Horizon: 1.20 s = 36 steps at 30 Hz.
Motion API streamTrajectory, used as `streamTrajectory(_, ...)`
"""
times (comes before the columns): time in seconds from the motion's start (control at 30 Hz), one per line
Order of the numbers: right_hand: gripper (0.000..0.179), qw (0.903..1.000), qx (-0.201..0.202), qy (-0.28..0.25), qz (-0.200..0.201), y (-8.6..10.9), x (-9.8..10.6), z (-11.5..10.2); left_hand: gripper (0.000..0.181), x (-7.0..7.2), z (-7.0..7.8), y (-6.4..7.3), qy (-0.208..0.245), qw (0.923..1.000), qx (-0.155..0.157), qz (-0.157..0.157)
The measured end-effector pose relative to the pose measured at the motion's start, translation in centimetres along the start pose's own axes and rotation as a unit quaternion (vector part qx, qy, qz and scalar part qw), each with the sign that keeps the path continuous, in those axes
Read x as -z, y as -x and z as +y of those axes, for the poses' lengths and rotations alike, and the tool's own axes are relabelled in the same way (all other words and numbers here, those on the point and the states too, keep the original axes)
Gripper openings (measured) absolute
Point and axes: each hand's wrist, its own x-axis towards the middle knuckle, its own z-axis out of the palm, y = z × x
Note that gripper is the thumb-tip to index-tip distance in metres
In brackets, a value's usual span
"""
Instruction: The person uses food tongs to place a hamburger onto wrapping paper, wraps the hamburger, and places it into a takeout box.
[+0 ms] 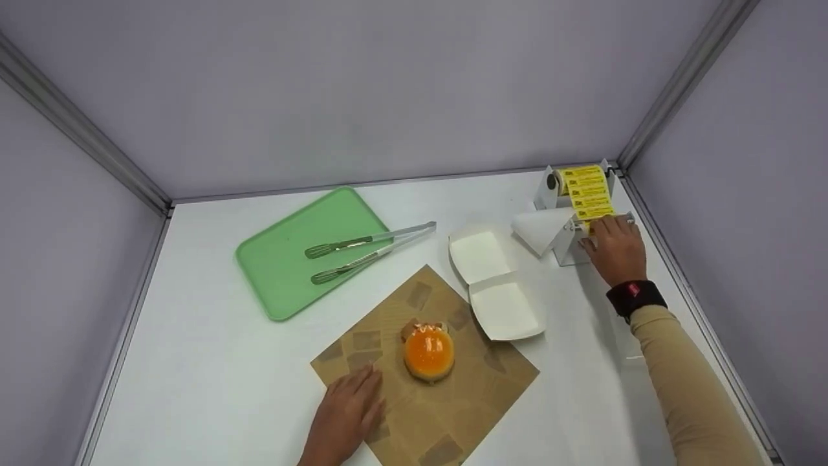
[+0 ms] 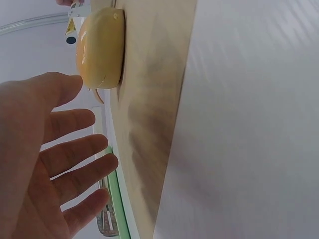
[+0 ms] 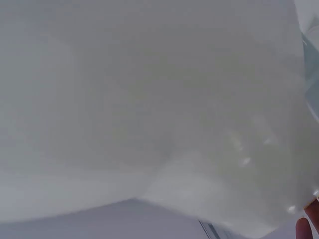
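My right hand is at the front edge of a label dispenser at the back right. Its thumb and fingers pinch the end of the strip of yellow labels coming off the roll. Fingertips show low in the right wrist view, beside white backing paper that fills most of it. Over the left part of a brown paper sheet, my left hand has its fingers spread and holds nothing. A burger with a glossy orange bun sits mid-sheet, just beyond the left thumb.
An opened white burger box lies between the sheet and the dispenser, overlapping the sheet's edge. Toward the back left, metal tongs rest across a green tray. A loop of white backing paper sticks out left of the dispenser. Walls enclose the table.
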Motion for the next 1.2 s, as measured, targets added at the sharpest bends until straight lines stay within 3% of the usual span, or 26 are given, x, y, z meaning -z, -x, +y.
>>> streamTrajectory(0.17, 0.024, 0.9995, -0.011, -0.029, 0.008, -0.2, 0.2, 0.1, 0.047, 0.0, -0.1, 0.1, -0.001, 1.0, 0.001, 0.004)
streamTrajectory(0.4, 0.028, 0.9967, -0.013, -0.081, 0.002, -0.5, 0.8, 0.3, 0.048, 0.1, -0.1, 0.1, 0.009, 0.9999, 0.011, 0.002)
streamTrajectory(0.67, 0.029, 0.9898, -0.027, -0.14, -0.013, -0.5, 1.4, 0.6, 0.047, 0.3, -0.3, 0.3, 0.011, 0.9998, -0.001, 0.018)
streamTrajectory(1.0, 0.029, 0.9882, -0.06, -0.141, -0.013, -0.6, 1.0, 0.8, 0.045, 0.2, -0.2, 0.2, 0.008, 0.9995, -0.002, 0.03)
streamTrajectory(1.2, 0.027, 0.9842, -0.059, -0.166, -0.018, -0.6, 1.0, 1.1, 0.046, 0.3, -0.3, 0.1, 0.006, 0.9998, 0.008, 0.017)
